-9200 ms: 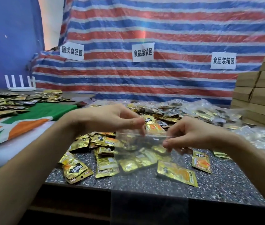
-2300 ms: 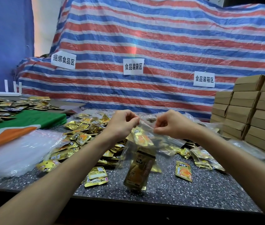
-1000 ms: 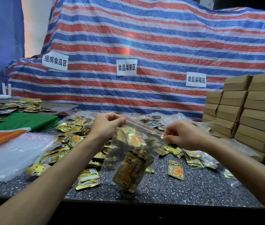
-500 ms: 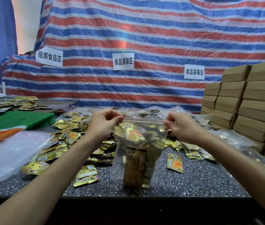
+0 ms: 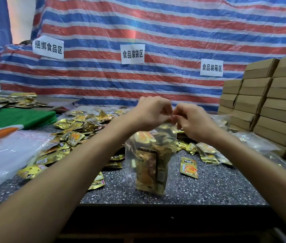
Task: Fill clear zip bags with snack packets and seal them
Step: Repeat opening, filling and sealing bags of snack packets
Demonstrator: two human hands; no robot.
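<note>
I hold one clear zip bag up by its top strip, over the speckled tabletop near its front edge; I cannot tell whether its bottom touches the surface. My left hand and my right hand are almost touching at the strip, each pinching it between thumb and curled fingers, toward the bag's upper right corner. Gold snack packets stand packed inside, so I judge this bag filled and its sealing under way, perhaps nearly done. My fingers hide the strip, though, so I cannot see whether it is closed along its whole length. Much is left to do: a heap of loose packets spreads across the left and middle of the tabletop, a single packet lies just right of the bag, and a pile of empty clear bags sits at the left edge.
</note>
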